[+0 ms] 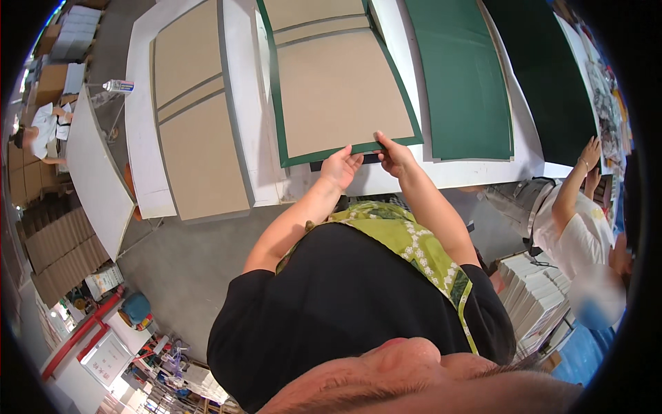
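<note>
White bench [483, 169] carries green sheet with brown boards [341, 90], near edge pinched by left hand [340, 168] and right hand [394, 156]. More green sheets [462, 76] right, board panel [196, 131] left. Grey floor [179, 255] near; coworker's arm [576, 183] far right.

Matt brown cardboard panels [345, 90] lie on smooth green paper sheet [279, 103].

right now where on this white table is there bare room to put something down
Bare strip on the white table between the grey-edged boards and the green-bordered sheet. Another right of the right hand, below the green stack. Crowded at both hands.
</note>
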The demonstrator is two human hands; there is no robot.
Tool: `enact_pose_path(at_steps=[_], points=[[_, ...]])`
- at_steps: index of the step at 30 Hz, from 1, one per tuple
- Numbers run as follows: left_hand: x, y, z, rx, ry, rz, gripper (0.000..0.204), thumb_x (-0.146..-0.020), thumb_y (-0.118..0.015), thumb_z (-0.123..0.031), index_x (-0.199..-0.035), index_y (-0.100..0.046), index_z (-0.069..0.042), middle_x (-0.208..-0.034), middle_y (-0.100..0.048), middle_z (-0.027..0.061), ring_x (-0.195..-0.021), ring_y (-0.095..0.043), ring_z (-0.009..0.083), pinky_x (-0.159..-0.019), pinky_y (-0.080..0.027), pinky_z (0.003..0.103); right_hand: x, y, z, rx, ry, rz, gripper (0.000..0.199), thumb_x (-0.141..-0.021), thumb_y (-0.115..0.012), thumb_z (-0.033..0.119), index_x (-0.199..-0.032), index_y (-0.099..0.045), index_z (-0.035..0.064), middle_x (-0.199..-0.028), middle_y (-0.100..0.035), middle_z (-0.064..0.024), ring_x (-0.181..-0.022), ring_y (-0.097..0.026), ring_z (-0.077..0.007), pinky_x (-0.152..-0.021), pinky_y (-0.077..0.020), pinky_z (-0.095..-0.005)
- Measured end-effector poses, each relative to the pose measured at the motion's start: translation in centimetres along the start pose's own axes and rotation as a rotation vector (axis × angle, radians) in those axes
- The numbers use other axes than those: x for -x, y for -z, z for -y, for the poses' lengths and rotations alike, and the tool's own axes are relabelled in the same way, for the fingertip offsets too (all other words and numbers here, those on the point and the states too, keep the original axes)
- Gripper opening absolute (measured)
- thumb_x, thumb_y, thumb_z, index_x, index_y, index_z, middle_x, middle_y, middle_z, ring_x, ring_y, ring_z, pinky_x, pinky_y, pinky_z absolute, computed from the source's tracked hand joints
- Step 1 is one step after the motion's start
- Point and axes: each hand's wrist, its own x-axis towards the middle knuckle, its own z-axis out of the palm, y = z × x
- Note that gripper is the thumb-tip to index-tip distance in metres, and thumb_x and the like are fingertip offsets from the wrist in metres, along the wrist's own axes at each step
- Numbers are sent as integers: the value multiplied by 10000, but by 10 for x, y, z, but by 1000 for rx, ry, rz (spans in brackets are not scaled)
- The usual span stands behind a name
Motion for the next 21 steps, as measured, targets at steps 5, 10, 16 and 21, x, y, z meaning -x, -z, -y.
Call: enact_pose_path(at_steps=[5,10,16,21], points=[[-1,5,0,-35,-15,-61,126,-896,-546,-134,-996,-525,-60,-955,-629,72,-861,-612,193,-781,-484,345,-37,35,-2,-180,45,-222,385,-782,-660,517,-702,-541,159,-547,-535,32,-399,-457,-59,-334,-320,-168],[-5,16,-9,-24,12,-90,180,-906,-556,-195,-1021,-530,-59,-950,-634,79,-870,-611,202,-769,-483,349,-24,40,-8,-376,270,-122,426,-846,-550,546,-888,-549,122,-640,-542,12,-512,-531,-105,-416,-394,-218],[-2,18,-8,36,34,-24,240,-938,-504,-276,-1051,-537,-67,-1017,-627,71,-945,-603,205,-812,-489,348,-9,7,-42,-381,351,134,210,-872,-625,209,-1029,-503,141,-822,-587,25,-710,-606,-132,-543,-440,-255],[9,20,-8,34,-43,-4,259,-961,-450,-284,-1062,-537,-61,-1045,-626,78,-962,-607,208,-837,-495,360,-27,16,-38,-254,302,-72,216,-868,-628,284,-864,-540,87,-718,-584,-28,-569,-586,-130,-432,-423,-254]])
